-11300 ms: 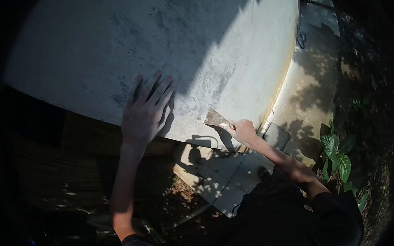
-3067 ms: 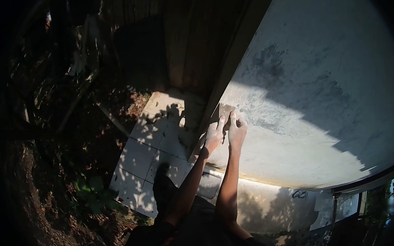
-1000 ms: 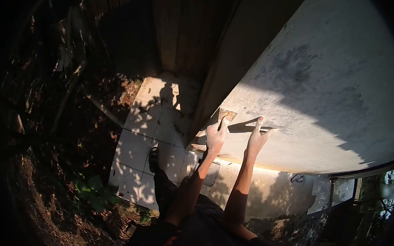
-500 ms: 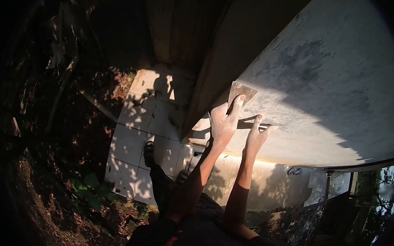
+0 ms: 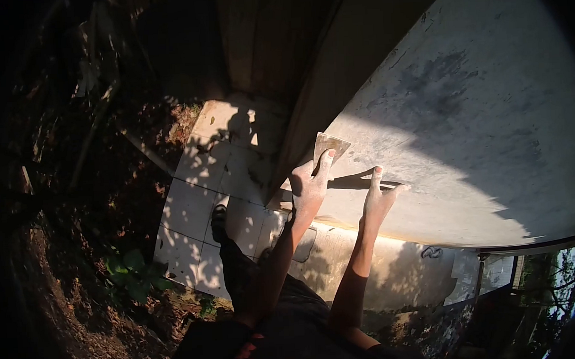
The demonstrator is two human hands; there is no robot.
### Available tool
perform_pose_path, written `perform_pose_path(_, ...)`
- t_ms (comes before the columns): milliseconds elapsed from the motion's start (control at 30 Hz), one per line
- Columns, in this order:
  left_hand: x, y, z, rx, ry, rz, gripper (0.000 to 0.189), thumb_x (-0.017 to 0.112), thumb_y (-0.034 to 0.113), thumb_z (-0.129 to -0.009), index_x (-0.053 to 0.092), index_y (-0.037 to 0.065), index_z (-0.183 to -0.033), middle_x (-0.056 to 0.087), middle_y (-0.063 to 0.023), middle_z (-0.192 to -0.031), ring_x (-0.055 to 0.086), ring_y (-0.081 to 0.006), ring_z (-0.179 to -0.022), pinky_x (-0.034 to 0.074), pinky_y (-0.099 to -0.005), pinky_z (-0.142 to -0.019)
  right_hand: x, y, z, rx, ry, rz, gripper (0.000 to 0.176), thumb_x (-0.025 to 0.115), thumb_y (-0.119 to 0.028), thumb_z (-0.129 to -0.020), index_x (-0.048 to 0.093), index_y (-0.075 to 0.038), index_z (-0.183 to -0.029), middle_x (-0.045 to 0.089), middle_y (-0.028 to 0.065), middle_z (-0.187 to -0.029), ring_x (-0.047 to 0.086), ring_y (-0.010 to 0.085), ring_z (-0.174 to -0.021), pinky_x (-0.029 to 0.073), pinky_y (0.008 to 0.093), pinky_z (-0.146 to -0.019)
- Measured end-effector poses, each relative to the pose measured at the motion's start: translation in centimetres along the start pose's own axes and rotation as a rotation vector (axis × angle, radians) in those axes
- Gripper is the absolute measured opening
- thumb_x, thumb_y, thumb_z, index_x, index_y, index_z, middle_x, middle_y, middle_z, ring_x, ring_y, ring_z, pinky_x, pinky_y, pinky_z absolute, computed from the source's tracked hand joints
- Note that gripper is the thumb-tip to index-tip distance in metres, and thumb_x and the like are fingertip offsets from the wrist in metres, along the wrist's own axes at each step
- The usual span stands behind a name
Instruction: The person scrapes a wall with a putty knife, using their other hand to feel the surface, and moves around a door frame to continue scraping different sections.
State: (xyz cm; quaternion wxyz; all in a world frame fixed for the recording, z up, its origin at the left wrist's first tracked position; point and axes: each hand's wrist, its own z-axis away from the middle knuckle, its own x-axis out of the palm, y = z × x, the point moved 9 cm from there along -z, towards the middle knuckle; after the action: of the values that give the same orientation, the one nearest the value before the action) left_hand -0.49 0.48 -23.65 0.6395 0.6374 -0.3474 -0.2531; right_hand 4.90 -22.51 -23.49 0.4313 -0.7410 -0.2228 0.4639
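My left hand is closed round a putty knife, thumb lying along its broad, flat blade. Its handle is hidden in my palm. The blade is at the left border of a pale, patchy wall, close to a dark upright edge. To the right of it, my right hand is at the wall's lower sunlit part, thumb and a finger spread apart. Its other fingers are hidden, and I see nothing held in it. Pale dust coats both hands. A dark shadow stretches across the wall between them.
White floor tiles with dappled light lie below on the left, where my foot stands. Beyond them are dry leaves and a green plant. A dark post or panel borders the wall. Lower wall runs beneath the ledge.
My left hand has moved left and slightly down with the putty knife, towards the wall's edge. The right hand has shifted only slightly, to the right.
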Motion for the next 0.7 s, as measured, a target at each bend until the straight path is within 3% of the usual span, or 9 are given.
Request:
perform_pose_path(33,-0.4,-2.1,0.7,-0.054,0.039,0.09,0.049,0.061,0.036,-0.093,0.057,-0.001,-0.062,0.044,0.0021,-0.05,0.038,-0.0051,-0.048,0.03,-0.0255,-0.046,0.1,-0.1,-0.2,-0.002,-0.001,-0.009,0.108,0.063,-0.051,-0.085,0.003,0.019,-0.14,0.007,0.0362,-0.149,0.009,0.0371,-0.143,0.01,0.036,-0.116)
perform_pose_path(67,-1.0,-4.8,1.9,-0.277,0.146,0.045,0.048,0.058,0.038,-0.094,0.057,0.0,-0.064,0.043,0.0024,-0.052,0.039,-0.0057,-0.047,0.03,-0.0252,-0.046,0.1,0.0,-0.2,-0.005,-0.003,-0.007,0.108,0.063,-0.052,-0.085,0.003,0.019,-0.14,0.007,0.0362,-0.149,0.009,0.0371,-0.143,0.01,0.0361,-0.116)
perform_pose_path(133,-0.8,-1.1,0.7,-0.044,0.009,0.061,0.047,0.057,0.038,-0.095,0.055,0.002,-0.064,0.043,0.0024,-0.053,0.039,-0.0056,-0.048,0.03,-0.0252,-0.046,0.0,0.4,-0.1,0.0,-0.004,0.002,0.108,0.063,-0.052,-0.085,0.003,0.02,-0.14,0.006,0.0362,-0.149,0.009,0.0372,-0.143,0.009,0.0362,-0.116)
perform_pose_path(200,0.0,3.1,0.0,-0.104,-0.037,0.09,0.044,0.064,0.032,-0.091,0.059,-0.006,-0.07,0.052,-0.0014,-0.052,0.04,-0.0075,-0.049,0.033,-0.0268,-0.046,0.0,0.1,0.0,-0.028,0.02,-0.023,0.109,0.063,-0.053,-0.085,0.003,0.02,-0.14,0.007,0.0363,-0.149,0.009,0.0371,-0.143,0.009,0.0369,-0.116)
perform_pose_path(267,0.7,8.3,-1.3,0.198,0.003,0.13,0.046,0.065,0.032,-0.09,0.057,-0.006,-0.067,0.044,-0.0037,-0.049,0.036,-0.0069,-0.049,0.031,-0.0275,-0.045,0.1,0.6,0.1,-0.025,0.013,-0.028,0.109,0.063,-0.053,-0.085,0.003,0.02,-0.14,0.007,0.0364,-0.149,0.009,0.0371,-0.143,0.009,0.037,-0.116)
perform_pose_path(333,0.6,4.6,-0.7,0.108,0.062,0.142,0.046,0.065,0.033,-0.09,0.058,-0.006,-0.067,0.046,-0.0047,-0.048,0.038,-0.0068,-0.048,0.031,-0.0273,-0.045,0.3,0.1,-0.4,-0.047,0.01,-0.058,0.11,0.063,-0.054,-0.084,0.003,0.02,-0.14,0.007,0.0364,-0.149,0.009,0.0371,-0.143,0.009,0.0371,-0.116)
perform_pose_path(400,-0.5,-2.8,1.0,-0.08,0.072,0.069,0.045,0.065,0.034,-0.09,0.062,-0.005,-0.067,0.053,-0.0055,-0.049,0.047,-0.0092,-0.045,0.034,-0.0285,-0.046,0.2,0.6,-0.4,0.003,-0.025,-0.005,0.111,0.063,-0.055,-0.084,0.003,0.02,-0.14,0.007,0.0365,-0.149,0.009,0.0372,-0.143,0.009,0.0368,-0.116)
perform_pose_path(467,-1.2,-7.0,1.8,-0.104,0.062,-0.097,0.046,0.064,0.035,-0.09,0.062,-0.005,-0.066,0.053,-0.0064,-0.049,0.048,-0.0117,-0.044,0.035,-0.0302,-0.047,0.1,0.7,-0.5,-0.005,-0.015,0.004,0.111,0.063,-0.055,-0.084,0.003,0.02,-0.14,0.007,0.0364,-0.149,0.009,0.0374,-0.143,0.009,0.0367,-0.116)
perform_pose_path(700,-1.4,-5.5,1.4,-0.081,0.027,-0.064,0.049,0.064,0.035,-0.09,0.059,-0.004,-0.061,0.051,-0.0058,-0.048,0.047,-0.0116,-0.044,0.035,-0.0312,-0.047,0.2,0.4,0.2,-0.021,0.041,-0.029,0.109,0.063,-0.055,-0.084,0.004,0.017,-0.141,0.01,0.0351,-0.149,0.013,0.0365,-0.142,0.012,0.0373,-0.116)
